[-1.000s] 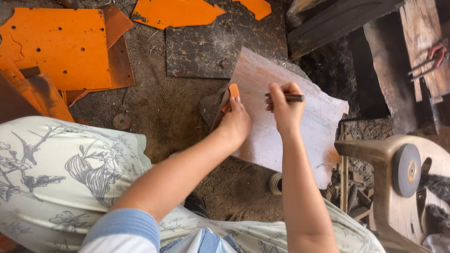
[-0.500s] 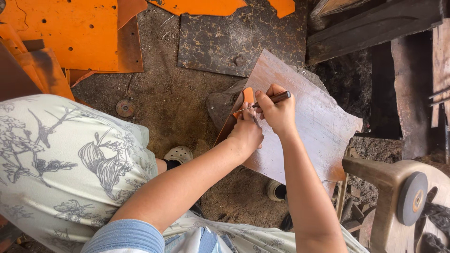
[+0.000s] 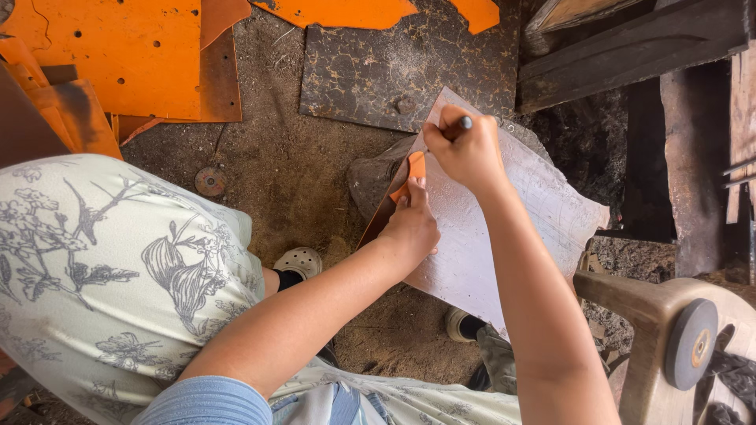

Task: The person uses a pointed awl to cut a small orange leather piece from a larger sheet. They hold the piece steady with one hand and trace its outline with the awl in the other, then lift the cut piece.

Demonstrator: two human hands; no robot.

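Pale scuffed sheet over dirt floor, left hand pinching small orange template, right hand clenched around dark marker, orange metal offcuts nearby.

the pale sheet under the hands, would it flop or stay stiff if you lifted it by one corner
The pale sheet probably stays stiff: it overhangs its support unsagging. Its thin edges suggest it is light, so it may slide, which fits the left hand pressing it.
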